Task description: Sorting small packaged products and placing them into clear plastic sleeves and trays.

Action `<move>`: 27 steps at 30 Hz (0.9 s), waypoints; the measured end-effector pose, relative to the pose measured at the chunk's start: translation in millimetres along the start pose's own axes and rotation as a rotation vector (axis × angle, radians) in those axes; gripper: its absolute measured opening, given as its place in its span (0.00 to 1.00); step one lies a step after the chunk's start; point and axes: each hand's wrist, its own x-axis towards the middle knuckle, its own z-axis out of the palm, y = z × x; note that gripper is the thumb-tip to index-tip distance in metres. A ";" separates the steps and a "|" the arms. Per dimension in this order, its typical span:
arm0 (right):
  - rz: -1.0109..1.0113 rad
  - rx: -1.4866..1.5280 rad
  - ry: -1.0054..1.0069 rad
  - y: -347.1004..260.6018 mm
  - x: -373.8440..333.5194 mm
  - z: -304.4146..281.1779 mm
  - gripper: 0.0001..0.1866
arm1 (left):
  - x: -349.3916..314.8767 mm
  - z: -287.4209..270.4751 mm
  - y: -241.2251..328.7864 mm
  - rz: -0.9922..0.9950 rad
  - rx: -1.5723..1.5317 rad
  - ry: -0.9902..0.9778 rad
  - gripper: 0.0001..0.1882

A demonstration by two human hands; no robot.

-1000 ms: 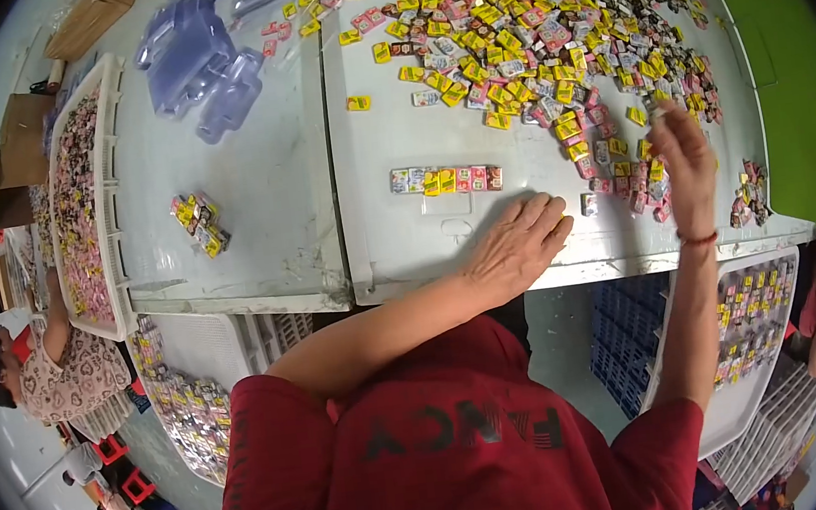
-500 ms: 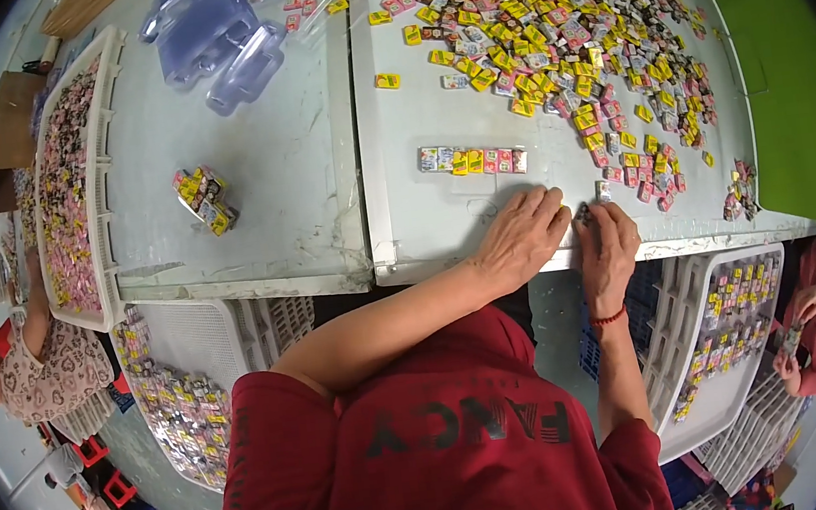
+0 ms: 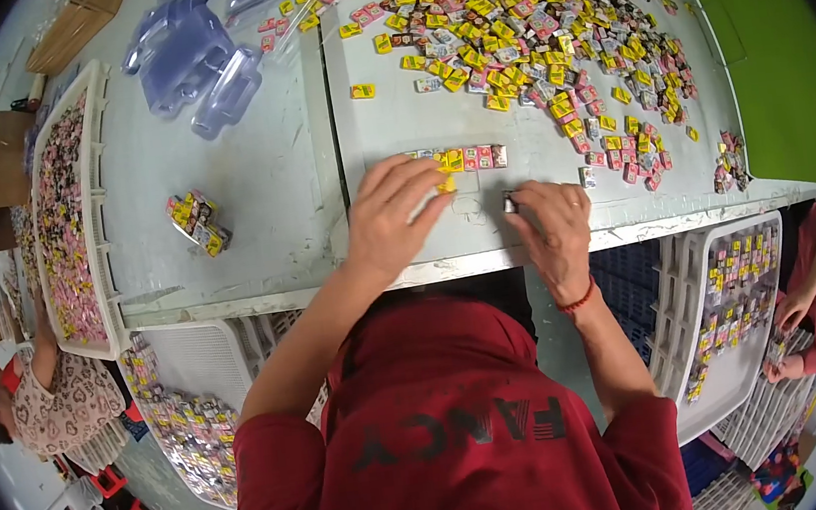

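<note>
A short row of small boxes (image 3: 485, 156), yellow, pink and dark, lies on the white table in front of me. My left hand (image 3: 386, 219) is beside the row's left part and hides some of it. Between its thumb and fingers I pinch a small yellow box (image 3: 446, 183). My right hand (image 3: 556, 230) is nearer the table edge, closed on a small dark box (image 3: 510, 202) with a pale face. A white-and-pale small box (image 3: 587, 177) lies just right of that hand.
A wide heap of small boxes (image 3: 504, 37) covers the far right. A wrapped bundle (image 3: 198, 222) and clear plastic trays (image 3: 191, 73) are on the left. White crates (image 3: 100, 204) with small boxes stand around. Co-workers sit at both sides (image 3: 53, 406).
My left hand has moved left and up to the row, now pinching a yellow box. My right hand has shifted left with a dark box. The view has shifted slightly.
</note>
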 end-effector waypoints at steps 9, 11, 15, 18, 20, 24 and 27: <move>-0.015 0.003 0.008 -13.2 28.6 37.7 0.15 | -11.2 23.3 -21.9 0.075 0.004 -0.032 0.12; 0.012 -0.002 0.001 -16.6 31.3 38.7 0.13 | -12.5 23.0 -23.0 0.081 0.020 -0.018 0.12; 0.057 0.012 -0.008 -17.7 30.3 38.4 0.13 | -11.4 19.7 -24.4 0.067 0.027 -0.029 0.11; 0.033 0.011 0.046 -16.8 26.2 44.8 0.13 | -10.4 14.9 -25.5 0.069 0.012 -0.046 0.11; 0.131 0.099 0.029 -16.4 21.9 48.7 0.12 | -9.2 12.3 -26.9 0.073 0.009 -0.055 0.11; 0.094 0.053 0.030 -19.2 28.2 44.4 0.13 | -7.7 9.1 -31.1 0.075 -0.025 -0.094 0.10; -0.059 -0.061 0.030 -15.7 33.3 43.5 0.14 | -7.9 9.7 -33.9 0.075 -0.054 -0.098 0.11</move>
